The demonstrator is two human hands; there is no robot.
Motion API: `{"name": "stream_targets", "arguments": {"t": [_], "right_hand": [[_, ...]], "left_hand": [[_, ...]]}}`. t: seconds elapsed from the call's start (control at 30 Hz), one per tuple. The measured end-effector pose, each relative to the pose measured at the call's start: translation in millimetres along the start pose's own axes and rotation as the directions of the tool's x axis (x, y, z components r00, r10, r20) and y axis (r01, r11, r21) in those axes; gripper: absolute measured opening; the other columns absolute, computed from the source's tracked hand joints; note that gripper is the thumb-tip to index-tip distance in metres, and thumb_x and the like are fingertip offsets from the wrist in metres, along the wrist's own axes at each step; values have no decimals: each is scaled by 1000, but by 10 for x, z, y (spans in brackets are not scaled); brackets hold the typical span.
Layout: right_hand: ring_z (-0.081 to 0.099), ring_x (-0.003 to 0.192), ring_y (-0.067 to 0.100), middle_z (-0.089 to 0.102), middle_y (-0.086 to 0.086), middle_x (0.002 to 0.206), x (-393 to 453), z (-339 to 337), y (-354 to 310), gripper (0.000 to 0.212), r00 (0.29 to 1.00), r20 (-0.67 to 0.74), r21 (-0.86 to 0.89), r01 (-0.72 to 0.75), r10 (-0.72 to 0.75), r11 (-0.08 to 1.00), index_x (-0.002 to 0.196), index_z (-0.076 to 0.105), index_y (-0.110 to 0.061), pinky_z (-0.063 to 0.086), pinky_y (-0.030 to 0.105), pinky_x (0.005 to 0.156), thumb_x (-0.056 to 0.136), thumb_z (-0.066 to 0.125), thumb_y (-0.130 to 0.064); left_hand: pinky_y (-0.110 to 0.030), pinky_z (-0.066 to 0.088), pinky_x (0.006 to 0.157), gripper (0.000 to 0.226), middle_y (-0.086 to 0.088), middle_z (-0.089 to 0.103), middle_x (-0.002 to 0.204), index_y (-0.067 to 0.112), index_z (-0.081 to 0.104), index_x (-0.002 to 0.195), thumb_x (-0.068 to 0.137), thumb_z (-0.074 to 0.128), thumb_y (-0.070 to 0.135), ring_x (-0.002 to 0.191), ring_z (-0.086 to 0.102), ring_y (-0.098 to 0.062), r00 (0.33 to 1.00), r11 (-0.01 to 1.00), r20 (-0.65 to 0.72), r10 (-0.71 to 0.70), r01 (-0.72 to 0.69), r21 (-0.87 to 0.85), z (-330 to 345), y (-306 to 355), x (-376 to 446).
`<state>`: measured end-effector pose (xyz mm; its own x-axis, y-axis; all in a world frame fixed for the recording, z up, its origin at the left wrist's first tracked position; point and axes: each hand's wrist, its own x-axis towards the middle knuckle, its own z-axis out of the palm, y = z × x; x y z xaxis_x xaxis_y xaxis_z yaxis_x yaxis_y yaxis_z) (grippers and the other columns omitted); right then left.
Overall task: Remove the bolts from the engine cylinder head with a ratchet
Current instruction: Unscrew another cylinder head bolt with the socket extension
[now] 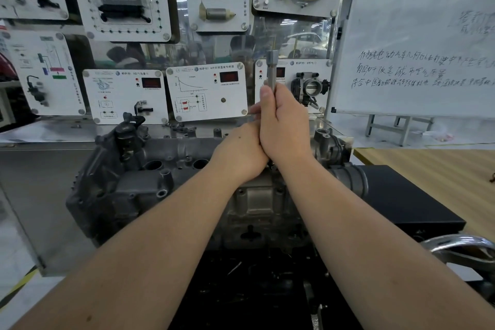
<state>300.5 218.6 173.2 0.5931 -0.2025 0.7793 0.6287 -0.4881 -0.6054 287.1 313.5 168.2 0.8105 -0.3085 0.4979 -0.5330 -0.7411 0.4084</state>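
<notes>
Both hands, left hand (241,150) and right hand (284,120), grip the upright silver steel ratchet (272,69) over the grey cast cylinder head (160,169), 12 o'clock. Loosening a bolt; next needs steady torque.

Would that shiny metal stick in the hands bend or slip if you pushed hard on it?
Probably not bend: the ratchet looks like solid metal, so likely stiff and heavy for its size. It might slip, since its polished shaft looks smooth, which may be why the right hand wraps it and the left hand presses alongside above the cylinder head.
</notes>
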Motion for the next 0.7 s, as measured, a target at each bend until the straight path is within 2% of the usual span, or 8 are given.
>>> {"name": "stream_targets", "arguments": {"t": [0.07, 0.13, 0.2, 0.3, 0.43, 0.5, 0.6, 0.7], "right_hand": [[69, 77, 11, 72, -8, 82, 8, 5, 5, 30, 999, -12, 48, -46, 47, 998, 103, 60, -17, 58, 43, 77, 106, 39, -38], [70, 80, 13, 73, -8, 84, 12, 8, -8, 35, 998, -13, 59, -68, 69, 996, 116, 59, -13, 58, 46, 79, 106, 38, -39], [69, 81, 9, 72, -9, 85, 7, 5, -20, 30, 999, 0, 56, -50, 50, 997, 111, 59, -18, 57, 41, 79, 105, 39, -40], [64, 75, 5, 69, -8, 79, -10, -5, -21, 26, 1000, -9, -19, 27, -27, 999, 92, 60, -21, 52, 30, 70, 102, 47, -41], [63, 76, 0, 67, -17, 76, -1, 3, -7, 29, 1000, -13, -72, 8, -9, 997, 85, 60, -24, 47, 13, 65, 105, 44, -38], [66, 77, 1, 70, -15, 82, 14, -1, -4, 33, 998, -23, -46, -59, 58, 997, 91, 64, -21, 47, 15, 69, 106, 40, -38], [69, 83, 8, 73, -9, 91, 20, -7, -21, 36, 995, -22, 20, -97, 97, 995, 108, 65, -14, 55, 32, 79, 107, 37, -38], [67, 88, 7, 74, -7, 94, 9, -10, -39, 35, 999, -6, -11, -34, 34, 999, 123, 61, -12, 54, 29, 79, 105, 44, -38]], "left_hand": [[-30, 39, 51, 36, 11, 54, 67, 37, 41, 71, 92, 50, 8, 57, 52, -5, 1000, 999, 5, 12, -12, -31, -13, 10, -20], [-23, 35, 47, 38, 12, 53, 65, 37, 42, 71, 91, 51, 6, 53, 54, -2, 1000, 999, -6, 16, -16, -50, -26, 6, -23], [-22, 37, 49, 33, 11, 55, 68, 35, 46, 76, 91, 51, 6, 56, 54, -3, 1000, 999, -23, 1, -3, -48, -21, -4, -5], [-31, 46, 59, 21, 10, 56, 74, 29, 50, 89, 93, 52, 9, 65, 55, -9, 998, 999, -45, -34, 34, -2, 7, -22, 36], [-27, 42, 56, 25, 14, 50, 73, 32, 45, 86, 94, 52, 10, 65, 52, -5, 999, 1000, -47, 1, 1, 29, 15, -18, 38], [-31, 46, 58, 32, 17, 48, 75, 38, 41, 83, 94, 51, 10, 66, 53, -4, 999, 1000, -35, 29, -29, 3, 14, -7, 17], [-31, 45, 56, 37, 18, 51, 74, 41, 41, 76, 92, 49, 8, 64, 53, -3, 999, 999, -42, 35, -36, -40, 4, -7, -5], [-34, 51, 62, 28, 15, 54, 76, 39, 45, 90, 92, 50, 11, 69, 56, -7, 997, 999, -76, 6, -10, -50, 8, -31, 18]]}}
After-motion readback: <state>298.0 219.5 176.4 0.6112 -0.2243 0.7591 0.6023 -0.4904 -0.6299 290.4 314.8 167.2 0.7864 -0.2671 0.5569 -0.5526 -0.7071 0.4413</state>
